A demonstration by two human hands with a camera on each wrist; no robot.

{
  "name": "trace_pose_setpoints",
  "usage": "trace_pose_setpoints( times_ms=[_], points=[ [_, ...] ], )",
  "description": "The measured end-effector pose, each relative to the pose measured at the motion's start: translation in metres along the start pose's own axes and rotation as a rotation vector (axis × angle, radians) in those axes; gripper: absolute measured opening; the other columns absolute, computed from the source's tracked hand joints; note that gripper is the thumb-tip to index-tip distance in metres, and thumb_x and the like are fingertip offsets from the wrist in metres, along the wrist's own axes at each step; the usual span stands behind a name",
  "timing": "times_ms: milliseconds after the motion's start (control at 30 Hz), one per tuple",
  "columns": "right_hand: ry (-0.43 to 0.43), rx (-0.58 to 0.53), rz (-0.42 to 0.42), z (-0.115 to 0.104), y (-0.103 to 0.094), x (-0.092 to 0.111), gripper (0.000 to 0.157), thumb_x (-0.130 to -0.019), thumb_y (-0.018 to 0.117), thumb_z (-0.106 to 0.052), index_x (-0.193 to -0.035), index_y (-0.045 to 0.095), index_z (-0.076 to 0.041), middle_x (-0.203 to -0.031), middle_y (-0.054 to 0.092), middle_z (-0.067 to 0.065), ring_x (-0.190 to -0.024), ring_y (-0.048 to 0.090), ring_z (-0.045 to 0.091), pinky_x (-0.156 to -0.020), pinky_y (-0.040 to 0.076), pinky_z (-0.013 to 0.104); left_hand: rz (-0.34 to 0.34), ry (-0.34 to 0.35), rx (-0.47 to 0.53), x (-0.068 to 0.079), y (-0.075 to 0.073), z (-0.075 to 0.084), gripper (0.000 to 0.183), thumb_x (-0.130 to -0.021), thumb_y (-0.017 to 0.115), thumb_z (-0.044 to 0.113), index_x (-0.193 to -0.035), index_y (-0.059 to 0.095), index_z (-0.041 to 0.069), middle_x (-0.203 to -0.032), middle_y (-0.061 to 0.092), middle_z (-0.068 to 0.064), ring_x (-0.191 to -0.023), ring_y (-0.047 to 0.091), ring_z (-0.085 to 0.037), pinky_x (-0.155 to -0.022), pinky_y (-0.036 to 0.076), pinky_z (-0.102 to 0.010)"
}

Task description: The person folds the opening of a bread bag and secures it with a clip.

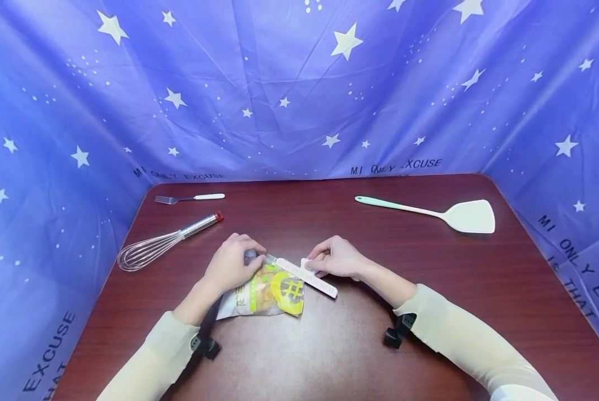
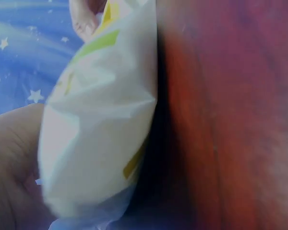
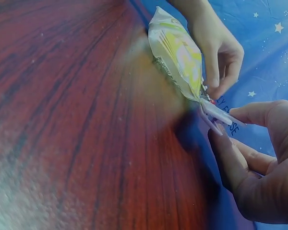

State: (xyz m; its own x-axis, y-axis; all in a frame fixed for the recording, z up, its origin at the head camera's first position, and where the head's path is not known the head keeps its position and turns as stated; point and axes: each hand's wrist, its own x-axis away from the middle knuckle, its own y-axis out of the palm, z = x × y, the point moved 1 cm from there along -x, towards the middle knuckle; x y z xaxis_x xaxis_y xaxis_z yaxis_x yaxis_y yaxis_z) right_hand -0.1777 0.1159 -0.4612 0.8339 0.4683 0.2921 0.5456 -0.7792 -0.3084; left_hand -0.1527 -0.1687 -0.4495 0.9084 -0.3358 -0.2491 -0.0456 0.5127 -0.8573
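Note:
A snack bag (image 1: 266, 295), white and clear with yellow and green print, lies at the front middle of the table. Across one end of it runs a long pale bag clip (image 1: 319, 282), whose far end sticks out past the bag. My left hand (image 1: 231, 262) holds the bag's upper edge between thumb and fingers, near the clip's upper end. On the other side, my right hand (image 1: 342, 259) pinches the clip by its middle. In the right wrist view, two pale clip strips (image 3: 218, 116) stand slightly apart between the right thumb and fingers. The bag (image 2: 101, 115) fills much of the left wrist view.
At the back left lie a fork (image 1: 189, 198) with a white handle and a wire whisk (image 1: 169, 242). A white spatula (image 1: 425, 213) with a pale green handle end lies at the back right. A starry blue curtain (image 1: 299, 83) surrounds the dark red table (image 1: 299, 356).

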Motion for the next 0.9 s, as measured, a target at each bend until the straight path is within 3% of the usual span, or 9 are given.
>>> trace_pose_setpoints(
  times_ms=[233,467,700,900],
  points=[
    [-0.027,0.044,-0.013,-0.003,0.0,0.001,0.024,-0.092,0.081,-0.017,-0.105,0.079,0.003,-0.09,0.083,0.012,-0.069,0.078,0.015,-0.07,0.066,0.034,-0.012,0.057,-0.111,0.023,-0.004,0.009,0.033,-0.085,0.085,0.044,-0.107,0.083,0.02,-0.104,0.077,0.001,-0.095,0.06,-0.02,-0.078,0.053,-0.039],
    [-0.023,0.076,0.006,-0.006,-0.002,0.003,0.021,-0.092,0.081,-0.016,-0.104,0.08,0.0,-0.088,0.082,0.009,-0.069,0.079,0.016,-0.069,0.066,0.034,-0.116,0.072,-0.212,0.036,-0.009,0.022,0.078,-0.064,0.087,0.074,-0.124,0.077,0.025,-0.121,0.074,0.0,-0.102,0.059,-0.022,-0.079,0.054,-0.041],
    [-0.049,0.165,0.003,-0.008,-0.001,0.003,0.024,-0.094,0.08,-0.027,-0.101,0.08,-0.004,-0.079,0.08,0.002,-0.063,0.075,0.012,-0.063,0.062,0.03,-0.154,0.063,-0.298,0.035,-0.009,0.025,0.088,-0.057,0.092,0.073,-0.127,0.076,0.023,-0.126,0.074,-0.003,-0.108,0.064,-0.026,-0.077,0.062,-0.046],
    [-0.059,0.169,-0.056,-0.009,0.0,0.005,0.027,-0.096,0.078,-0.032,-0.095,0.081,-0.006,-0.072,0.077,0.0,-0.057,0.073,0.012,-0.061,0.062,0.032,-0.174,0.043,-0.313,0.035,-0.01,0.027,0.088,-0.055,0.092,0.075,-0.126,0.077,0.025,-0.128,0.074,-0.004,-0.11,0.066,-0.027,-0.069,0.063,-0.047]
  ],
)
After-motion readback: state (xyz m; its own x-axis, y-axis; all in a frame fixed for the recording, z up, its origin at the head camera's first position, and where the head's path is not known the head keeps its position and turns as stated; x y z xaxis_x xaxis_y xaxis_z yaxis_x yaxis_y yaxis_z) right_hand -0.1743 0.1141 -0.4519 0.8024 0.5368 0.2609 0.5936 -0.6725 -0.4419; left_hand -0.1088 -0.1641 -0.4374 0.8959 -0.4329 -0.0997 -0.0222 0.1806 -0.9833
